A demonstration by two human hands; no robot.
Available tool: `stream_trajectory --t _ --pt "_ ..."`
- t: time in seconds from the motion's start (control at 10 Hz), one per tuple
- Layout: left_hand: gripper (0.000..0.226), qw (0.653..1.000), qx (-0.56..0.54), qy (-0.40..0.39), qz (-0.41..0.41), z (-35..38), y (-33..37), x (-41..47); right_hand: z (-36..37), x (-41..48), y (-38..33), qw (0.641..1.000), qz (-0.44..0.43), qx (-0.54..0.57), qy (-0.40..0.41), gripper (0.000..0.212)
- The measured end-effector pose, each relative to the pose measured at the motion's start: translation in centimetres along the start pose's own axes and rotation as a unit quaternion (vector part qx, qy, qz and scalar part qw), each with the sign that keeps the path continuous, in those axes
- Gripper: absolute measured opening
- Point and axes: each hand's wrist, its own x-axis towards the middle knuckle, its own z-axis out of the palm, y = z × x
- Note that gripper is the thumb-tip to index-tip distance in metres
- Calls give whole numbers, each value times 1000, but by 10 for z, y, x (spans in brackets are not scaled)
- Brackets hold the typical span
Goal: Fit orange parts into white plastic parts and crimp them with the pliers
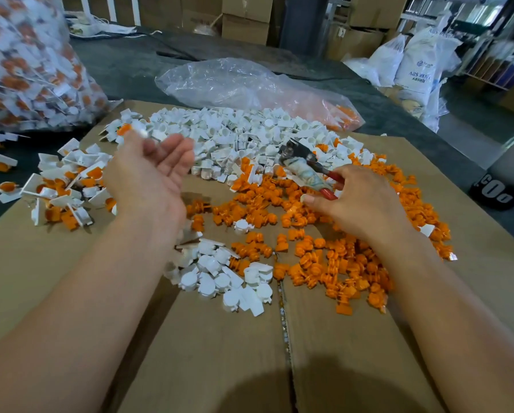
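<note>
Matt brown cardboard [70, 293] carries glossy orange plastic parts [324, 263] and smooth white plastic parts [220, 135]. At 1 o'clock, dull metal pliers [297, 153] wear red, cloth-wrapped grips.

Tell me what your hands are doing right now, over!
Left hand open, palm up, blurred white part just beyond it. Right hand grips pliers over loose orange parts. Nothing blocking either hand.

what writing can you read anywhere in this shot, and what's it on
"ABS RES": on the white sack at the far right; the word's end is lost in a fold, and the smaller line below it and the logo above it are too blurred to read.
Large white letters, seen tilted, perhaps "POD": on the black object at the right edge; not certain.
A small mark on a cardboard box at the back: too small to read.
The pliers: no text shows.
</note>
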Motion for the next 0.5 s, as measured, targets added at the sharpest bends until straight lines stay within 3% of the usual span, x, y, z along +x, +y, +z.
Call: stream_trajectory --t 0.2,0.3,0.5 --pt "23 996 -79 48 -16 -6 10 9 -3 4 7 999 27 -24 -35 74" --pt "18 998 -47 33 -38 -6 7 10 0 5 9 998 23 -30 -49 75" --pt "28 995 -2 22 -95 -6 3 10 -1 3 4 998 29 -17 -58 84"
